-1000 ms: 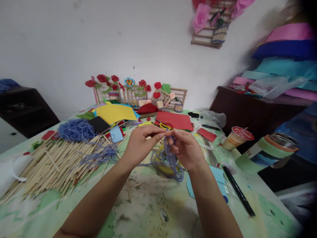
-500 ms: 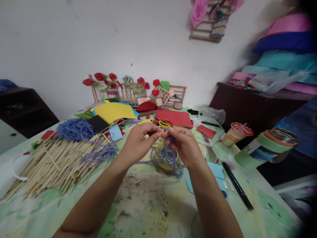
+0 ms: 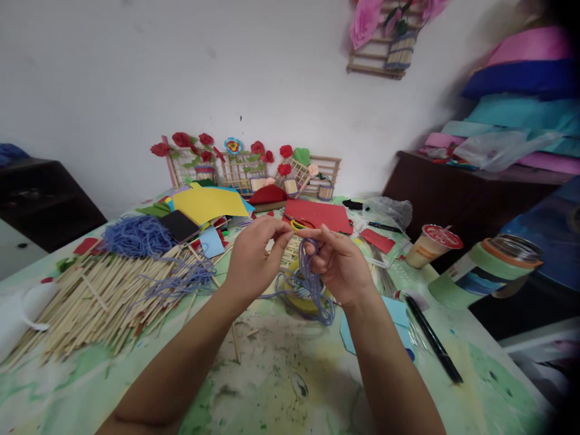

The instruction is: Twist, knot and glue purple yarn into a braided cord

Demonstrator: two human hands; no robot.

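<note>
My right hand (image 3: 342, 263) has its fingers closed on blue-purple yarn (image 3: 309, 284), whose loops hang down to the table from under the fingers. Its index finger reaches toward my left hand (image 3: 256, 257), which is pinched with thumb and index fingertip together; what lies in that pinch is too small to make out. Just behind the fingertips are yellow-handled scissors (image 3: 296, 224). Below the hands, a round yellow thing (image 3: 301, 305) shows partly through the yarn loops. A lattice of thin sticks (image 3: 290, 254) is partly visible between the hands.
Many wooden sticks (image 3: 95, 302) and a yarn heap (image 3: 138, 235) cover the left side. Yellow paper (image 3: 211, 204) and red paper (image 3: 317, 214) lie behind. On the right are a black pen (image 3: 434, 338), a drink cup (image 3: 432, 246) and a green bottle (image 3: 484, 272).
The fingertips, which were meeting, have drawn slightly apart. My right index finger has straightened toward the left, and the yarn still hangs from the right hand.
</note>
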